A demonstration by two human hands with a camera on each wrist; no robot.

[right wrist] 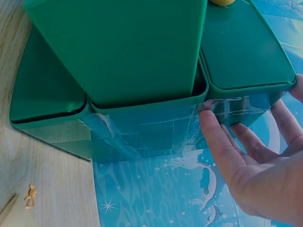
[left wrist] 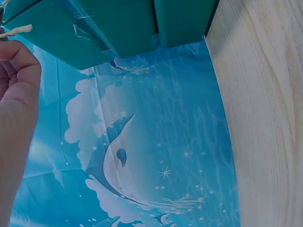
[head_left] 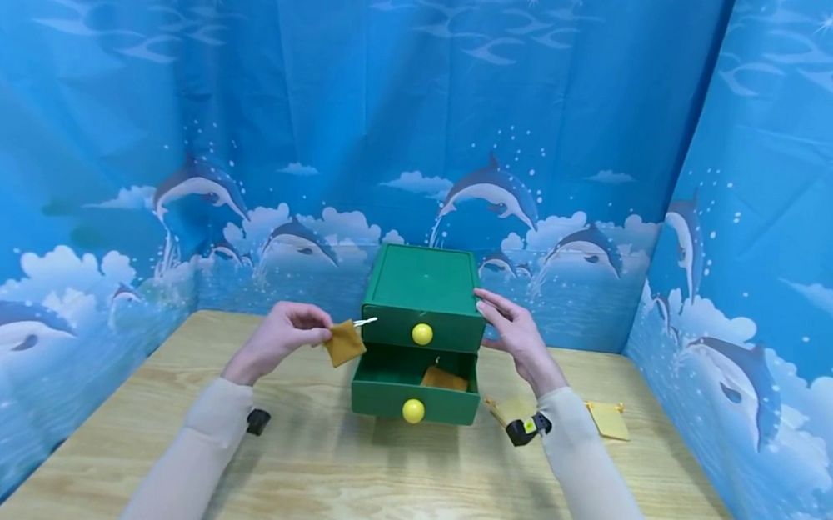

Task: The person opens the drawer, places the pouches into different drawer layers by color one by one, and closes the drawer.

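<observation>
My left hand (head_left: pixel 284 338) pinches a small mustard-brown drawstring pouch (head_left: pixel 345 344) by its edge. White cord ends stick out from the pouch's top. It hangs beside the left front of a green drawer cabinet (head_left: pixel 425 282). A lower drawer (head_left: pixel 380 401) with a round yellow knob is pulled out, and a brown pouch (head_left: pixel 444 378) lies inside it. Fingers spread, my right hand (head_left: pixel 518 337) touches the cabinet's right side. In the right wrist view its fingertips (right wrist: pixel 207 118) press near the seam beside the pulled-out drawer. The left wrist view catches only part of the left hand (left wrist: pixel 19 75).
Two pale yellow pouches lie on the wooden table to the right: one (head_left: pixel 515 408) partly behind my right wrist, another (head_left: pixel 608 422) farther right. Blue dolphin-print curtains (head_left: pixel 321 159) enclose the back and sides. The top drawer's yellow knob (head_left: pixel 422 334) juts forward above the pulled-out drawer.
</observation>
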